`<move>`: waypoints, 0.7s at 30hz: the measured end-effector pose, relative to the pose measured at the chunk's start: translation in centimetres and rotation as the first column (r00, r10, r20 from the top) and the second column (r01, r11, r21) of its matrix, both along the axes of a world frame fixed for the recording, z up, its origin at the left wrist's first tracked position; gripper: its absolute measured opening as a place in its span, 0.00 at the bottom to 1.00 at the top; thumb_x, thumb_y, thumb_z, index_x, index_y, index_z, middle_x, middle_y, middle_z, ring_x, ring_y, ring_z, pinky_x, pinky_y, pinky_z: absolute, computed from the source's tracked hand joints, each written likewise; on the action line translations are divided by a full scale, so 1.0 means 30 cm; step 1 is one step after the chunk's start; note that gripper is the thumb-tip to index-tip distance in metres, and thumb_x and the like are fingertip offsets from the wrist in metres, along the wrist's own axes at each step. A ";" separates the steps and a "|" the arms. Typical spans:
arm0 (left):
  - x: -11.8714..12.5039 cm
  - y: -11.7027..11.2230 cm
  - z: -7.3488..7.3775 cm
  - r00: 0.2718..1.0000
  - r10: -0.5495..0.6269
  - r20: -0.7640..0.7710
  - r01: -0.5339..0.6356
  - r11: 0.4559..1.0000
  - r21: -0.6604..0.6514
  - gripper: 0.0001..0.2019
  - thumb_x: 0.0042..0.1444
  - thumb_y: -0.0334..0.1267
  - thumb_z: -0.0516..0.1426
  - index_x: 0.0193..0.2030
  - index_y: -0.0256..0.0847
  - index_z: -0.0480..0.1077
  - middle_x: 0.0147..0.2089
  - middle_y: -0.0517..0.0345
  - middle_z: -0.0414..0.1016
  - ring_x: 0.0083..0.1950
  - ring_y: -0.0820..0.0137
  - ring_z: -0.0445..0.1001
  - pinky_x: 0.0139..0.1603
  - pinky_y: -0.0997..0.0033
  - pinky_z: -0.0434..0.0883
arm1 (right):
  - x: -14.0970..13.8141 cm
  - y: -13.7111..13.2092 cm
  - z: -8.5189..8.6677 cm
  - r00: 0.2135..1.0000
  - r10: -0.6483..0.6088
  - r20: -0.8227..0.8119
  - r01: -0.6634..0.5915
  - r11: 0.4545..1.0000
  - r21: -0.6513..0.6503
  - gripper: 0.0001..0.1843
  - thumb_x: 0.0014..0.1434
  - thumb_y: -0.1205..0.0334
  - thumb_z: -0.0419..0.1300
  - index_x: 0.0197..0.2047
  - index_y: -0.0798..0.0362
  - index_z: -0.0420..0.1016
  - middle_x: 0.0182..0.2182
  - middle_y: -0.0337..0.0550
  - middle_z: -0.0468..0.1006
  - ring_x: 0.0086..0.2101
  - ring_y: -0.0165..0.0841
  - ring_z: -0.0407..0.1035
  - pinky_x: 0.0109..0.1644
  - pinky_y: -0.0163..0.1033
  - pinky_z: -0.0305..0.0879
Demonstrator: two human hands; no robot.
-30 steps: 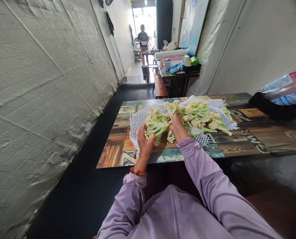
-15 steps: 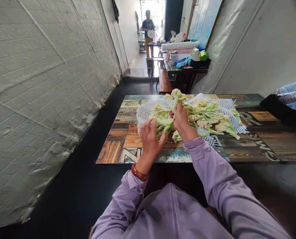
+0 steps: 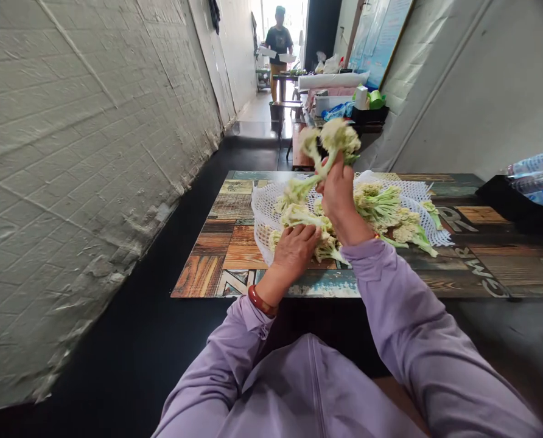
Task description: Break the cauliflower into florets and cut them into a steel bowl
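Raised above the table, a branching piece of cauliflower (image 3: 338, 137) is gripped by its stem in my right hand (image 3: 339, 191), its pale heads slightly blurred. My left hand (image 3: 294, 252) lies lower and to the left, fingers curled over another cauliflower floret (image 3: 301, 214) in the pile; the fingertips are partly hidden. Beneath the florets spreads a white foam net (image 3: 262, 210). More cauliflower pieces (image 3: 378, 204) with green stems lie on it to the right of my right hand.
The patchwork-patterned table (image 3: 207, 243) carries the pile. A black container with plastic-wrapped bottles (image 3: 539, 173) stands at its right. Farther back, another table holds a white roll (image 3: 333, 81) and boxes. A person (image 3: 279, 48) stands near the doorway holding white objects.
My right hand has lifted its cauliflower piece up and away from the pile. My left hand has gone from spread fingers to curled on a floret. The distant person has moved the white objects apart.
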State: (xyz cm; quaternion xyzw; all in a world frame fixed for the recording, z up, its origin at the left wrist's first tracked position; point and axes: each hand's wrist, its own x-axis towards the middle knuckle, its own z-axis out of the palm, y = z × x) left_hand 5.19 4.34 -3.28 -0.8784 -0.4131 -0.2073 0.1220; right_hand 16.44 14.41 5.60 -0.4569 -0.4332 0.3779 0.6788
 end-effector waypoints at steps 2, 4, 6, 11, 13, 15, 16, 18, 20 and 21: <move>-0.009 -0.009 0.004 0.998 -0.064 -0.013 0.064 0.997 -0.032 0.11 0.65 0.35 0.53 0.53 0.43 0.70 0.47 0.49 0.75 0.51 0.58 0.72 0.50 0.58 0.67 | 0.017 0.047 0.060 0.995 -0.080 -0.061 0.084 0.995 0.058 0.30 0.73 0.47 0.31 0.38 0.56 0.66 0.31 0.39 0.71 0.23 0.18 0.62 0.26 0.27 0.54; -0.026 -0.013 0.001 0.996 -0.079 0.038 0.081 0.995 -0.053 0.12 0.64 0.34 0.54 0.53 0.43 0.71 0.50 0.48 0.75 0.53 0.59 0.72 0.52 0.58 0.68 | 0.052 0.081 0.064 0.986 -0.164 0.038 0.158 0.981 0.115 0.31 0.73 0.52 0.28 0.38 0.57 0.68 0.32 0.41 0.71 0.27 0.21 0.66 0.29 0.29 0.57; -0.055 -0.006 -0.015 0.985 -0.040 0.166 0.051 0.997 -0.061 0.16 0.63 0.34 0.54 0.57 0.44 0.70 0.56 0.47 0.74 0.56 0.58 0.71 0.56 0.57 0.68 | 0.099 0.092 0.008 0.947 -0.210 0.241 0.169 0.969 0.183 0.26 0.73 0.52 0.37 0.36 0.55 0.70 0.31 0.43 0.72 0.32 0.29 0.70 0.32 0.33 0.63; -0.162 0.047 -0.083 0.812 0.065 0.579 -0.011 0.995 -0.097 0.19 0.61 0.36 0.56 0.58 0.41 0.70 0.57 0.46 0.73 0.58 0.60 0.72 0.61 0.57 0.69 | 0.196 0.034 -0.212 0.613 -0.145 0.777 0.157 0.986 0.061 0.15 0.68 0.56 0.53 0.34 0.55 0.74 0.33 0.51 0.78 0.42 0.41 0.73 0.47 0.42 0.66; -0.195 0.065 -0.104 0.736 0.098 0.670 -0.026 0.993 -0.116 0.18 0.60 0.37 0.56 0.57 0.41 0.71 0.56 0.47 0.74 0.59 0.60 0.72 0.61 0.57 0.69 | 0.209 0.006 -0.264 0.393 -0.042 0.919 0.108 0.994 0.000 0.14 0.66 0.57 0.55 0.39 0.58 0.76 0.40 0.58 0.79 0.46 0.44 0.72 0.51 0.44 0.64; -0.213 0.073 -0.119 0.704 0.123 0.700 -0.029 0.989 -0.145 0.18 0.60 0.38 0.56 0.57 0.42 0.71 0.56 0.48 0.75 0.59 0.60 0.73 0.61 0.56 0.70 | 0.217 -0.014 -0.289 0.184 0.043 0.982 0.027 0.998 -0.049 0.15 0.65 0.59 0.56 0.46 0.61 0.77 0.46 0.61 0.78 0.49 0.46 0.71 0.55 0.46 0.63; -0.216 0.074 -0.124 0.700 0.131 0.702 -0.027 0.987 -0.158 0.18 0.60 0.39 0.56 0.57 0.42 0.71 0.56 0.48 0.76 0.59 0.60 0.73 0.61 0.55 0.70 | 0.223 -0.022 -0.294 0.114 0.066 0.991 -0.015 0.998 -0.064 0.16 0.65 0.59 0.56 0.49 0.61 0.77 0.48 0.61 0.78 0.51 0.46 0.70 0.57 0.47 0.62; -0.214 0.073 -0.132 0.693 0.142 0.707 -0.026 0.985 -0.173 0.19 0.60 0.39 0.57 0.57 0.41 0.71 0.56 0.48 0.76 0.59 0.60 0.73 0.61 0.55 0.70 | 0.246 -0.042 -0.297 0.075 0.056 0.996 -0.080 0.996 -0.050 0.20 0.65 0.60 0.56 0.56 0.60 0.74 0.52 0.60 0.77 0.53 0.46 0.69 0.59 0.48 0.62; -0.208 0.072 -0.137 0.681 0.157 0.715 -0.034 0.982 -0.184 0.19 0.60 0.40 0.56 0.58 0.41 0.71 0.57 0.47 0.76 0.59 0.60 0.73 0.61 0.55 0.70 | 0.284 -0.077 -0.297 0.146 -0.021 0.989 -0.108 0.994 0.037 0.23 0.66 0.59 0.55 0.61 0.58 0.71 0.55 0.58 0.76 0.55 0.46 0.68 0.61 0.50 0.62; -0.205 0.073 -0.139 0.675 0.166 0.719 -0.039 0.981 -0.190 0.19 0.60 0.40 0.56 0.58 0.40 0.70 0.57 0.47 0.76 0.59 0.60 0.73 0.61 0.56 0.70 | 0.305 -0.105 -0.298 0.195 -0.071 0.978 -0.105 0.990 0.093 0.23 0.67 0.58 0.54 0.62 0.57 0.70 0.56 0.57 0.76 0.56 0.46 0.68 0.61 0.50 0.62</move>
